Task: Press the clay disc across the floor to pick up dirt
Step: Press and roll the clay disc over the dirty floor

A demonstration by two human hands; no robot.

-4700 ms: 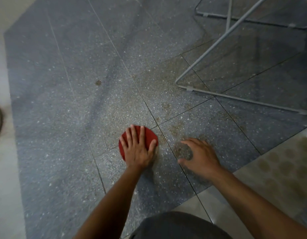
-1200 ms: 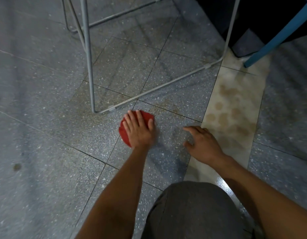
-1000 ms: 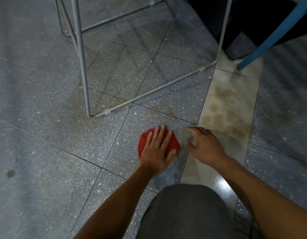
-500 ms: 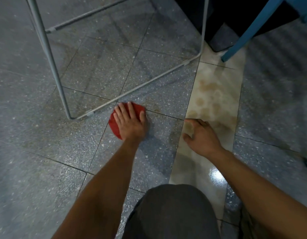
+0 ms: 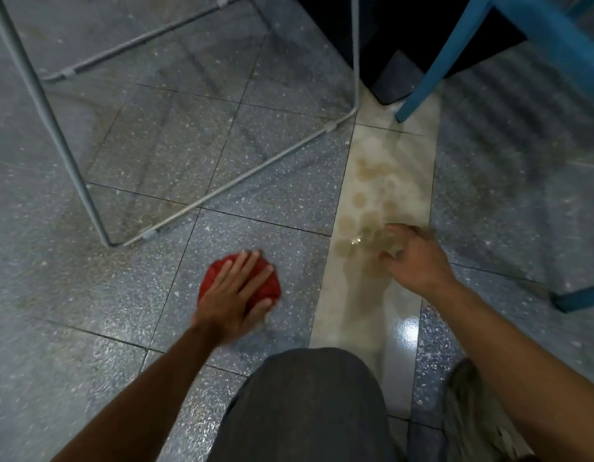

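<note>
A flat red clay disc [image 5: 269,288] lies on the grey speckled floor tile [image 5: 89,288]. My left hand [image 5: 232,295] is spread flat on top of the red clay disc, palm down, fingers straight and apart, covering most of it. My right hand [image 5: 415,258] rests with bent, spread fingers on the pale floor strip [image 5: 362,311] to the right, holding nothing. Brownish round stains mark that strip just ahead of the right hand.
A grey metal tube frame [image 5: 242,176] stands on the floor ahead and to the left, its corner close to the disc. A blue leg [image 5: 432,75] slants down at the top right, another blue piece [image 5: 579,298] at the right edge. My knee [image 5: 305,405] fills the bottom middle.
My left hand has slid the disc back towards me and to the right, away from the frame's corner. The right hand has shifted a little forward on the pale strip.
</note>
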